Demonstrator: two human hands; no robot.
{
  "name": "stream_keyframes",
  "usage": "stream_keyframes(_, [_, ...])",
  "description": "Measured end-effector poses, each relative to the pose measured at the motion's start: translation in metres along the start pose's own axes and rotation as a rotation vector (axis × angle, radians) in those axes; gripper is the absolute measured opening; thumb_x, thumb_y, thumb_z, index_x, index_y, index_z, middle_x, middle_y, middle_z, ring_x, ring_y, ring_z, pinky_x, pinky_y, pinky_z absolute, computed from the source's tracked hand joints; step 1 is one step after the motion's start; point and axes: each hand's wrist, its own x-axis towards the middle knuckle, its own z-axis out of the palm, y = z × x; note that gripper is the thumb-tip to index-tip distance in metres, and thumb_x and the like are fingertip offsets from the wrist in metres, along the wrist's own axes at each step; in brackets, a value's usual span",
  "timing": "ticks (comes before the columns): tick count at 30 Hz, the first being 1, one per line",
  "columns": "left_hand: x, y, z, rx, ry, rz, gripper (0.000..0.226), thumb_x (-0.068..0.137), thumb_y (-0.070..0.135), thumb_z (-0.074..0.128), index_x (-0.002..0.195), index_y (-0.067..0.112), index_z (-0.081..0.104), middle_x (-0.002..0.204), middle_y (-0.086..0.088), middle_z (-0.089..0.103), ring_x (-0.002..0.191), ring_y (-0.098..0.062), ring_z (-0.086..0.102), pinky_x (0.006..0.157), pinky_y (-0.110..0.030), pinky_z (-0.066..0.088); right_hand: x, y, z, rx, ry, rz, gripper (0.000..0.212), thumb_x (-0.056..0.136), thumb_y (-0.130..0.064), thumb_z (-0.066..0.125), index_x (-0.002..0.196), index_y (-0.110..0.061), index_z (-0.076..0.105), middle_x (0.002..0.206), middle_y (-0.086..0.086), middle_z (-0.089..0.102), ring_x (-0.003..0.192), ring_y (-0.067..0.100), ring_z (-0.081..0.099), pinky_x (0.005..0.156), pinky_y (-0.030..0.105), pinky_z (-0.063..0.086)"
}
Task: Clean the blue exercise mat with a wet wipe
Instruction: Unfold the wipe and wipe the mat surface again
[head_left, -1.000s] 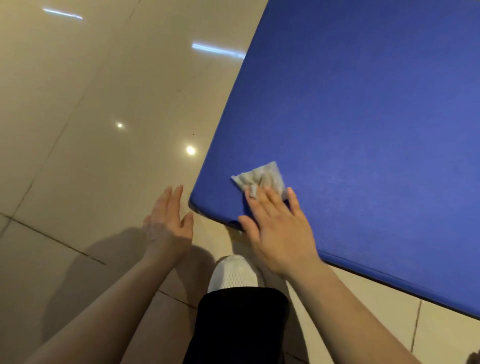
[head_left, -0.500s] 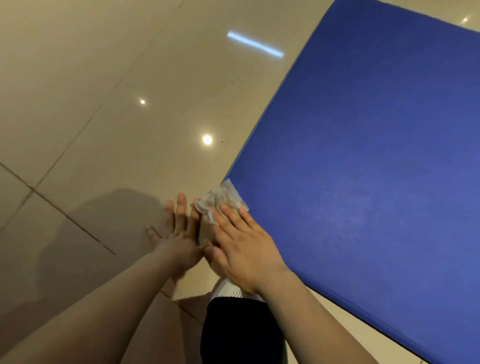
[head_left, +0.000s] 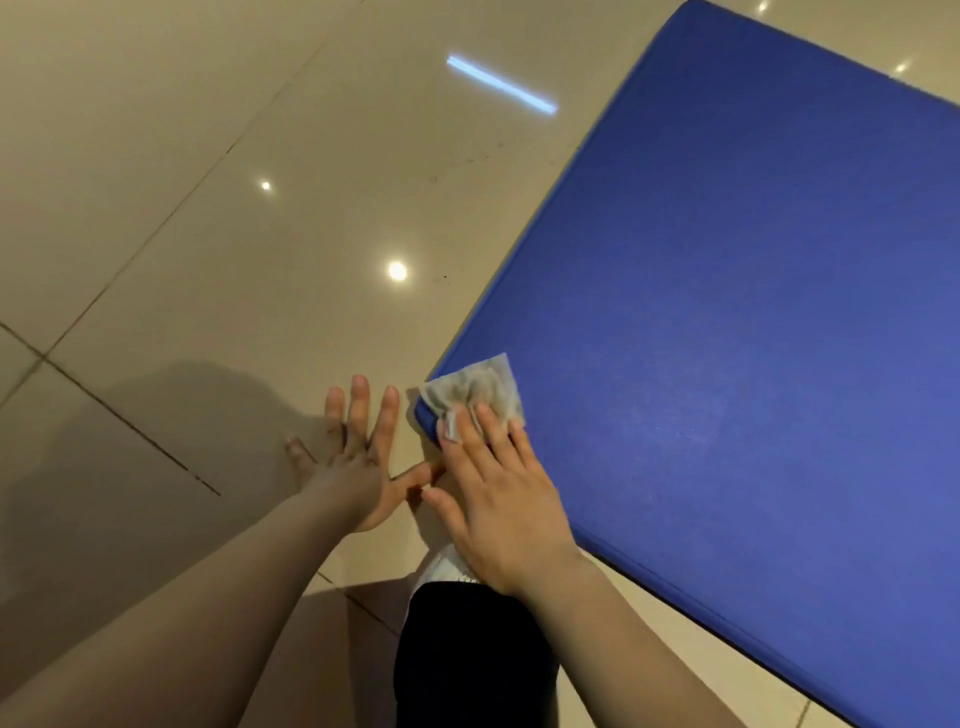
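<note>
At mat (head_left: 727, 322) corner, right hand (head_left: 498, 499) w/ straight fingers presses wet wipe (head_left: 475, 387) flat; left hand (head_left: 358, 467) spread on floor (head_left: 208, 234) beside it.

The mat (head_left: 727, 322) is a thick, deep-blue pad with a fine matte weave and rounded, piped edges. It lies flat on the floor, turned at an angle, so that one rounded corner sits right under the fingers (head_left: 493, 431) of the right hand and the rest spreads up and away to their right. The wipe (head_left: 478, 387) is a small, crumpled, greyish-white sheet, damp-looking and creased. It lies on that near corner, pressed flat beneath the straight fingertips, with most of it fanning out just beyond them. Its far tip points away from the fingers, and its left edge reaches the mat's rim.
</note>
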Motion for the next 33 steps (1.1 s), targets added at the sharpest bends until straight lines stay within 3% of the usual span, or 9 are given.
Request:
stream_keyframes(4, [0.0,0.002,-0.001,0.01,-0.012,-0.011,0.089,0.088,0.075,0.02,0.116,0.033,-0.053,0.117,0.004,-0.067,0.134,-0.029,-0.045,0.108,-0.07,-0.006,0.018,0.004,-0.016,-0.105,-0.162,-0.156,0.091,0.08,-0.066,-0.013,0.157,-0.02,0.001,0.164,-0.002,-0.004,0.15,0.015,-0.012,0.117,0.038,-0.016])
stream_keyframes(6, [-0.002,0.004,-0.002,0.0,-0.02,-0.012,0.089,0.084,0.079,0.017,0.121,0.033,-0.05,0.12,0.003,-0.065,0.134,-0.028,-0.045,0.108,-0.069,-0.008,0.026,0.034,-0.028,-0.132,-0.112,-0.073,0.093,0.078,-0.071,-0.016,0.156,-0.021,-0.004,0.164,-0.003,-0.004,0.15,0.013,-0.011,0.118,0.036,-0.014])
stream_keyframes(9, [-0.002,0.003,-0.004,0.024,-0.026,-0.023,0.088,0.082,0.08,0.014,0.12,0.033,-0.05,0.113,0.005,-0.067,0.134,-0.029,-0.044,0.109,-0.069,-0.008,0.029,0.094,-0.045,-0.101,0.05,0.263,0.086,0.086,-0.068,-0.009,0.157,-0.02,0.001,0.165,0.0,0.004,0.151,0.015,-0.003,0.121,0.038,-0.003])
stream_keyframes(13, [-0.003,0.001,-0.005,0.029,-0.022,-0.028,0.087,0.08,0.081,0.012,0.115,0.033,-0.053,0.111,0.004,-0.068,0.134,-0.029,-0.045,0.109,-0.069,-0.007,0.014,0.13,-0.062,-0.1,0.001,0.48,0.085,0.089,-0.066,0.0,0.157,-0.016,-0.001,0.165,0.002,-0.002,0.151,0.017,-0.007,0.122,0.038,-0.004])
stream_keyframes(16, [-0.003,0.003,-0.006,0.03,-0.034,-0.034,0.088,0.081,0.082,0.012,0.114,0.034,-0.053,0.11,0.004,-0.068,0.134,-0.029,-0.045,0.109,-0.069,-0.008,0.013,0.106,-0.057,-0.103,-0.026,0.379,0.095,0.088,-0.077,0.002,0.156,-0.012,-0.001,0.164,0.006,-0.005,0.15,0.021,-0.01,0.12,0.033,-0.01])
stream_keyframes(21, [-0.002,0.002,-0.003,0.025,-0.045,-0.019,0.092,0.088,0.076,0.021,0.127,0.033,-0.05,0.116,0.002,-0.067,0.132,-0.03,-0.047,0.109,-0.07,-0.007,0.026,0.024,-0.033,0.031,-0.159,-0.1,0.101,0.074,-0.075,-0.007,0.156,-0.016,-0.005,0.163,0.002,-0.011,0.144,0.011,-0.024,0.108,0.024,-0.025])
stream_keyframes(25, [0.0,0.001,-0.002,0.014,-0.03,-0.002,0.091,0.084,0.08,0.019,0.118,0.035,-0.051,0.115,0.004,-0.067,0.132,-0.028,-0.047,0.108,-0.069,-0.008,0.041,0.035,-0.039,-0.061,-0.163,-0.184,0.096,0.078,-0.073,-0.009,0.156,-0.017,-0.006,0.164,0.0,-0.009,0.149,0.012,-0.014,0.11,0.023,-0.019])
stream_keyframes(29, [0.0,0.001,0.0,0.015,-0.017,-0.01,0.09,0.08,0.082,0.016,0.118,0.036,-0.05,0.118,0.006,-0.066,0.133,-0.025,-0.046,0.109,-0.069,-0.009,0.063,0.063,-0.061,-0.112,-0.144,-0.066,0.082,0.094,-0.066,0.013,0.156,-0.015,-0.006,0.164,0.0,-0.009,0.149,0.013,-0.013,0.116,0.025,-0.01])
stream_keyframes(33, [0.001,-0.001,0.001,0.012,-0.024,-0.003,0.089,0.081,0.083,0.018,0.119,0.037,-0.05,0.118,0.006,-0.066,0.12,-0.019,-0.052,0.108,-0.069,-0.01,0.086,0.109,-0.087,-0.159,-0.112,0.128,0.075,0.098,-0.06,0.015,0.157,-0.016,0.0,0.164,0.002,-0.006,0.151,0.015,-0.007,0.121,0.031,-0.001])
